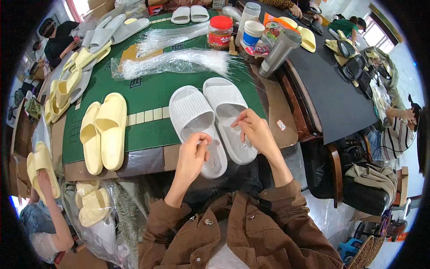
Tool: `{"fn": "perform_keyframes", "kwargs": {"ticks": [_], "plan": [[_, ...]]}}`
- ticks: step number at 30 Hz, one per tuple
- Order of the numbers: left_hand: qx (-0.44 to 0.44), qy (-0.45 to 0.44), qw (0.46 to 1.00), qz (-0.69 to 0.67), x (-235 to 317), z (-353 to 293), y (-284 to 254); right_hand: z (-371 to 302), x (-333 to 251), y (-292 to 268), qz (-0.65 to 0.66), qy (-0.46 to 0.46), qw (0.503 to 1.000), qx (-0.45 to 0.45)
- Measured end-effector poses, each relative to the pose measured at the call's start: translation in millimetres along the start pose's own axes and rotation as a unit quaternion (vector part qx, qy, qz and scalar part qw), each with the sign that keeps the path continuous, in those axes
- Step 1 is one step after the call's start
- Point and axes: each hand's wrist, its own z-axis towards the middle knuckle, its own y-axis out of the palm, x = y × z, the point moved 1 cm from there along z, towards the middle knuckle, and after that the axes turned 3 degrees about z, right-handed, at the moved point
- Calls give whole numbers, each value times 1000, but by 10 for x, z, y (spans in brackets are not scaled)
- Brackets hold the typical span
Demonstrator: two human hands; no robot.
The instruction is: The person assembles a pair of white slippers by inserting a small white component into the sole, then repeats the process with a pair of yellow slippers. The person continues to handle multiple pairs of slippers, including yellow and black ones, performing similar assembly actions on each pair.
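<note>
Two light grey slide slippers lie side by side on the table in front of me, toes pointing away: the left slipper (191,106) and the right slipper (227,99). My left hand (193,152) is over the left slipper's footbed, its fingers curled in toward the thumb. Over the right slipper's footbed is my right hand (254,131), thumb and fingertips drawn together in a pinch. Whatever either hand holds, if anything, is too small to make out. A pair of pale yellow slippers (113,134) rests to the left on the green mat.
Bundles of clear plastic strands (174,63) lie across the green mat (148,94). Behind them are a red-lidded jar (220,33), a paper cup (252,33) and a grey tumbler (281,51). More slippers (67,85) line the left edge. At lower left, another person's hand (44,179) holds yellow slippers.
</note>
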Motion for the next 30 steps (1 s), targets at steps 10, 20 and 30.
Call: {"fn": "perform_keyframes", "kwargs": {"ticks": [10,20,30], "plan": [[117,184,927,307,2,103,114,163,257,241,-229,-245,940,67],[182,158,845,477,-94,454,164,545,422,356,-438,-167,883,6],[179,187,820,510,-170,315,127,647,460,450,-434,-158,887,-1]]}}
